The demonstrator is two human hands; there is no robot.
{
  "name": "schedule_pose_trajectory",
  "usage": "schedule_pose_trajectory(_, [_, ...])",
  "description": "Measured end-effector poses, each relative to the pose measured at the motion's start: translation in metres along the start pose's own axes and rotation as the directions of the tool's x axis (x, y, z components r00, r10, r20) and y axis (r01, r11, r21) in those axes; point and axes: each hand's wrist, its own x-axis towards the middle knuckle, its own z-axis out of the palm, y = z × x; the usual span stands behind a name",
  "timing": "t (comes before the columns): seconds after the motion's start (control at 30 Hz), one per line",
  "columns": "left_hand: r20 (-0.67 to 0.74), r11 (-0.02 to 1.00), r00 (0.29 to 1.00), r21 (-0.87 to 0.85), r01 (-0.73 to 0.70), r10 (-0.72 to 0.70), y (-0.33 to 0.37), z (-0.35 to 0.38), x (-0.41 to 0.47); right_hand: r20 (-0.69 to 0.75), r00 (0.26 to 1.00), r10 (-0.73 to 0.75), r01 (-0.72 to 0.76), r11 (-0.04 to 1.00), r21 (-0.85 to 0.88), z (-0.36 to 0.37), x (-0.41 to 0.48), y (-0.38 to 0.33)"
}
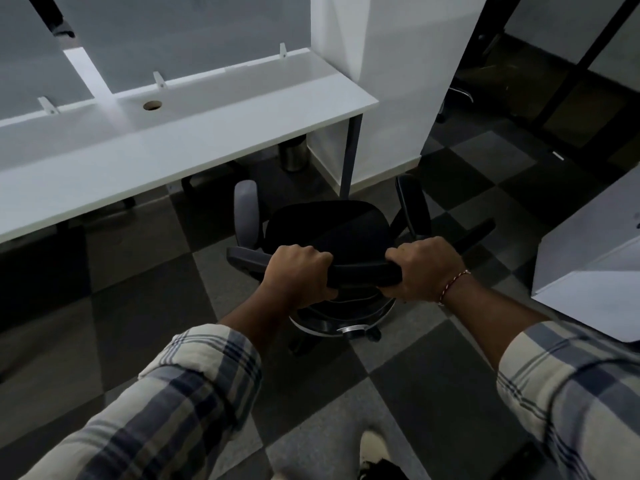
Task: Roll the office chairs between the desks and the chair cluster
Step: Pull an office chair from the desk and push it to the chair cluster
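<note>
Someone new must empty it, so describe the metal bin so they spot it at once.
Start at the long white desk on the left. Under its right end, near the dark desk leg, stands the bin: the only shiny metal cylinder there.

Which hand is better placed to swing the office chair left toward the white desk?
Probably the right hand: it grips the backrest at its right end, so pushing there turns the office chair toward the white desk. The left hand grips nearer the middle.
</note>
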Motion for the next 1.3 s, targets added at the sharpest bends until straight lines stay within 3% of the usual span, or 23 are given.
schedule_pose_trajectory(0.4, [-0.008,0.979,0.979,0.025,0.204,-0.204,-0.002,-0.006,0.088,-0.015,0.987,-0.160,0.160,0.984,0.074,0.032,0.076,0.100])
schedule_pose_trajectory(0.67, [-0.036,0.966,0.966,0.007,0.257,-0.257,-0.009,-0.010,0.128,-0.013,0.977,-0.213,0.213,0.971,0.109,0.044,0.121,0.140])
schedule_pose_trajectory(1.3, [-0.082,0.948,0.947,0.042,0.315,-0.311,-0.185,0.009,0.229,-0.043,0.972,-0.230,0.233,0.963,0.134,0.108,0.325,0.154])
